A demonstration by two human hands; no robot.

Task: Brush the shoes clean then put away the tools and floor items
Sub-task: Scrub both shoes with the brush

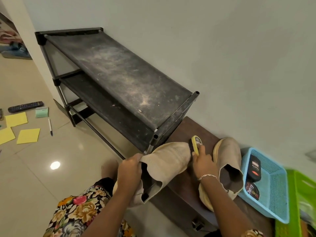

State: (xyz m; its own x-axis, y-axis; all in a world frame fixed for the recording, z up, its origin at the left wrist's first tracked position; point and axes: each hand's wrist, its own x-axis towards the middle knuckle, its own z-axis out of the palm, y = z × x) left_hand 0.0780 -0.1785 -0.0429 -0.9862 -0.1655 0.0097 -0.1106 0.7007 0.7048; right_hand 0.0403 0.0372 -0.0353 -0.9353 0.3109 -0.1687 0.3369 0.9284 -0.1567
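Clearly soft and light, the beige shoe hangs off the worktop's left edge. Your left hand pinches its floppy collar, though the sole looks firmer. Your right hand curls its fingers round the brush at the toe.

Shoes: two, beige. Brush: one. Shoe rack: one. Baskets: two, one blue, one green. Polish containers: two. Yellow sheets: three. Remote, pen, green notepad: one each.
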